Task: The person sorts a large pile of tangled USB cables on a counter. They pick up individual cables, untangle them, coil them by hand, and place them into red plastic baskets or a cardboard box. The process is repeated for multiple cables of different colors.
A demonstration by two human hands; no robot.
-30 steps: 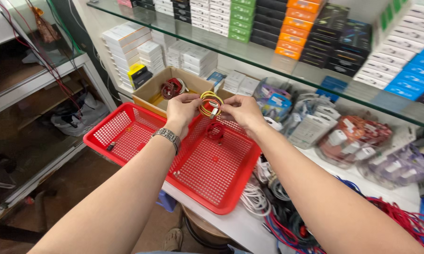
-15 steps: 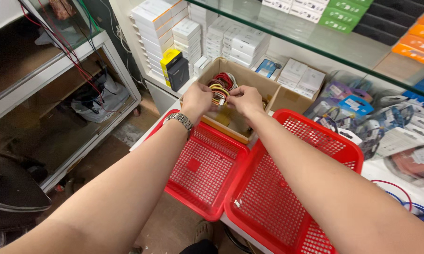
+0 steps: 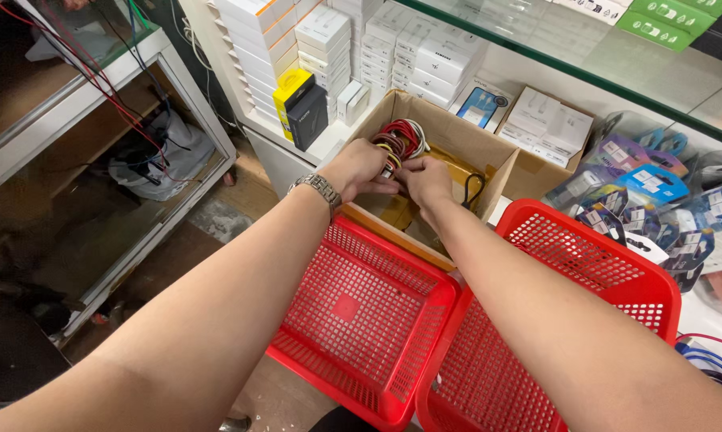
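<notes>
Both my hands reach into an open cardboard box (image 3: 489, 150) at the back of the counter. My left hand (image 3: 359, 170), with a metal watch on its wrist, and my right hand (image 3: 425, 181) meet over a bundle of coiled red, white and yellow cables (image 3: 399, 140). Fingers of both hands close on the bundle's lower edge. A black cable (image 3: 471, 189) lies inside the box beside my right hand. Two empty red plastic baskets sit nearer me, the left basket (image 3: 361, 316) under my left forearm and the right basket (image 3: 597, 268) under my right forearm.
Stacks of white boxes (image 3: 393, 44) and a yellow-and-black box (image 3: 301, 108) stand behind the cardboard box. Packaged accessories (image 3: 649, 192) lie at the right under a glass shelf (image 3: 601, 60). A glass cabinet (image 3: 81, 120) with hanging wires stands at the left.
The view swung from the baskets to the cardboard box. My hands carried the coiled cable bundle from above the baskets down into the box.
</notes>
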